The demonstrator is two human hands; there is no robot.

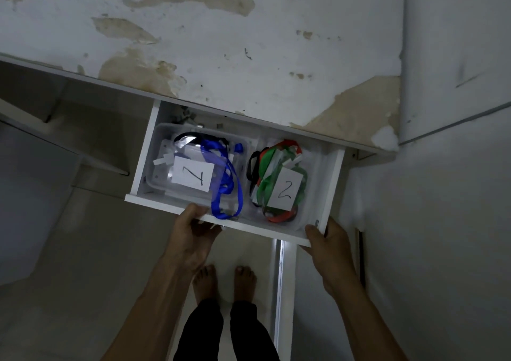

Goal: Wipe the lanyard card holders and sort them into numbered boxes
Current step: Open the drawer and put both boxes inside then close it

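Paint is peeling off the white counter top point(221, 42), leaving tan patches point(356, 106) toward three o'clock. Dim light is falling on the pale floor point(91, 250) at seven o'clock; a white wall point(442, 208) is standing at four o'clock.

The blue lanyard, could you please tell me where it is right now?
In the head view, the blue lanyard drapes over the right side of the box labelled 1, in the open drawer's left half, just above the left hand.
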